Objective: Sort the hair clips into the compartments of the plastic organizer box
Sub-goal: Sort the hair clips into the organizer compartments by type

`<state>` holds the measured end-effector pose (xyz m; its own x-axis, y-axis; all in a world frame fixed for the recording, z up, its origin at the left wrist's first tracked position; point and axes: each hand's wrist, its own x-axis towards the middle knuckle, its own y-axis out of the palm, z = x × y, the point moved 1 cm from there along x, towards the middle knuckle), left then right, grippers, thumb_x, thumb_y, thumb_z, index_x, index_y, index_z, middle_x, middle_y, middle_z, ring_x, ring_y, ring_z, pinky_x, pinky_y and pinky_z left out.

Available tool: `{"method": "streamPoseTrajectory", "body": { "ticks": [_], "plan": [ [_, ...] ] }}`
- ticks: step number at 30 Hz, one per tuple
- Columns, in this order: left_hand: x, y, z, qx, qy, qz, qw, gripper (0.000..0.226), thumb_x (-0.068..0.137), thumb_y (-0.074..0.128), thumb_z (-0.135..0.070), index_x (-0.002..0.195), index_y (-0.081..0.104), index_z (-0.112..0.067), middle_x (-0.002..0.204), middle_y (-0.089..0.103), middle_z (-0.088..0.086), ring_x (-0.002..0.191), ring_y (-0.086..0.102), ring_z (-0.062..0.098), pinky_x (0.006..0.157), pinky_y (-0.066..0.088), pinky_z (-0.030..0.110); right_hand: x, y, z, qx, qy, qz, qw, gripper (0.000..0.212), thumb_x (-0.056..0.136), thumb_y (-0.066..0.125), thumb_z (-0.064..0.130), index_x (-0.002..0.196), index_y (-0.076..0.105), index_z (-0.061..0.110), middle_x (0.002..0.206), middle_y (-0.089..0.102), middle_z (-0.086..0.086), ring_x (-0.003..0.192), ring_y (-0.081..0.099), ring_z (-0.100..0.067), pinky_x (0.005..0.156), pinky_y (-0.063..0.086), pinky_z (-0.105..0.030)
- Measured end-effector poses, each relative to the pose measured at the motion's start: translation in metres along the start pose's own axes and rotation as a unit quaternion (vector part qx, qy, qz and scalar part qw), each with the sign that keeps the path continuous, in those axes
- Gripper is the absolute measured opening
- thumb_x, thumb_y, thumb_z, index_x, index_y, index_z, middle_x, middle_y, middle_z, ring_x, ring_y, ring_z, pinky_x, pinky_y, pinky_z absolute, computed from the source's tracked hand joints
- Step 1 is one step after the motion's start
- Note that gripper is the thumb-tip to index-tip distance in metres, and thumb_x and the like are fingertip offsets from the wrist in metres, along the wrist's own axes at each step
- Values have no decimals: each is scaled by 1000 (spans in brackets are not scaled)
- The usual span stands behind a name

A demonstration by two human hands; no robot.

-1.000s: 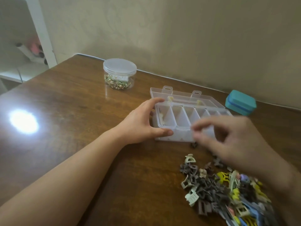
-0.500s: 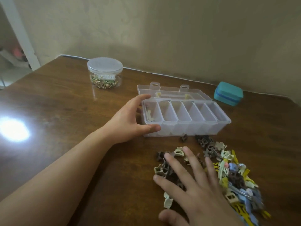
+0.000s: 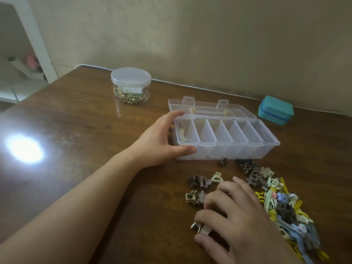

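Clear plastic organizer box [image 3: 266, 147] sits open on the wooden table [image 3: 85, 121], gripped at its end by the left hand [image 3: 162, 141]. The right hand [image 3: 238, 216] pinches a cream hair clip [image 3: 202, 228] beside the clip pile [image 3: 282, 204].
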<state>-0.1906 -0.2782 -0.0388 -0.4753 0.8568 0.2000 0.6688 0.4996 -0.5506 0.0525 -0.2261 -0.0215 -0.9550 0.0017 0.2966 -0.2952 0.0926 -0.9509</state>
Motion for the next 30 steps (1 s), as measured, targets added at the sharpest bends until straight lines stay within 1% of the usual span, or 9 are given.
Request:
{"method": "streamPoseTrajectory", "body": {
  "ticks": [4, 9, 11, 14, 18, 23, 25, 27, 30],
  "plan": [
    [0, 0, 0, 0, -1, 0, 1000, 108, 54, 67, -76, 148, 28, -41, 150, 39, -12, 115, 46, -1, 80, 40, 9, 7, 1, 9, -19, -61, -15, 998, 5, 79, 64, 34, 81, 68, 34, 82, 61, 12, 89, 63, -17, 94, 48, -52],
    [1, 0, 0, 9, -3, -2, 1000, 107, 53, 66, -78, 147, 27, -43, 152, 37, -13, 116, 45, -1, 80, 37, 7, 25, -1, 20, -43, -143, -63, 987, 22, 87, 58, 12, 75, 66, 29, 79, 63, 9, 86, 65, -19, 88, 51, -42],
    [0, 0, 1, 12, 0, -3, 1000, 108, 53, 67, -81, 147, 28, -43, 150, 39, -13, 116, 47, 0, 88, 44, 15, 38, -12, 14, 31, -159, -84, 983, 20, 88, 60, 13, 77, 69, 28, 82, 65, 9, 85, 64, -18, 78, 51, -37],
    [0, -1, 4, 9, 11, -4, 1000, 106, 55, 70, -77, 147, 29, -41, 148, 42, -13, 116, 51, 1, 96, 48, 26, 67, -36, -19, 256, -55, -111, 959, 11, 87, 62, 20, 87, 69, 29, 88, 66, 13, 87, 60, -4, 75, 48, -22],
    [1, -1, 3, 9, 11, 2, 1000, 106, 55, 68, -81, 146, 27, -46, 147, 40, -17, 105, 47, -16, 77, 38, 8, 117, -36, -68, 296, 162, -187, 923, 9, 89, 67, 22, 88, 69, 30, 83, 68, 16, 78, 60, 5, 65, 45, -7],
    [0, 0, 3, 8, 13, 3, 1000, 104, 57, 67, -78, 147, 26, -46, 151, 38, -14, 109, 47, -5, 81, 37, 9, 135, -4, -80, 233, 197, -37, 952, 12, 91, 64, 24, 99, 72, 26, 95, 69, 13, 94, 58, -4, 82, 47, -21],
    [1, 0, 3, 6, 12, 2, 1000, 103, 57, 68, -78, 147, 27, -46, 151, 38, -14, 113, 47, -4, 83, 38, 10, 123, -10, -77, 160, 168, -75, 970, 13, 91, 63, 28, 101, 72, 26, 98, 67, 12, 101, 54, -9, 86, 41, -26],
    [1, 0, 4, 6, 9, 2, 1000, 104, 57, 68, -76, 147, 27, -45, 151, 38, -14, 116, 47, -1, 84, 38, 10, 103, -24, -73, 138, 144, -98, 975, 11, 90, 60, 32, 95, 69, 29, 90, 66, 15, 90, 54, -5, 76, 41, -23],
    [2, 1, 4, 8, 3, 2, 1000, 105, 57, 68, -76, 147, 26, -45, 151, 37, -14, 117, 46, -1, 83, 37, 9, 64, -38, -65, 107, 180, 92, 973, 6, 84, 57, 46, 86, 60, 42, 75, 60, 21, 70, 54, 6, 59, 44, -16]
  ]
}}
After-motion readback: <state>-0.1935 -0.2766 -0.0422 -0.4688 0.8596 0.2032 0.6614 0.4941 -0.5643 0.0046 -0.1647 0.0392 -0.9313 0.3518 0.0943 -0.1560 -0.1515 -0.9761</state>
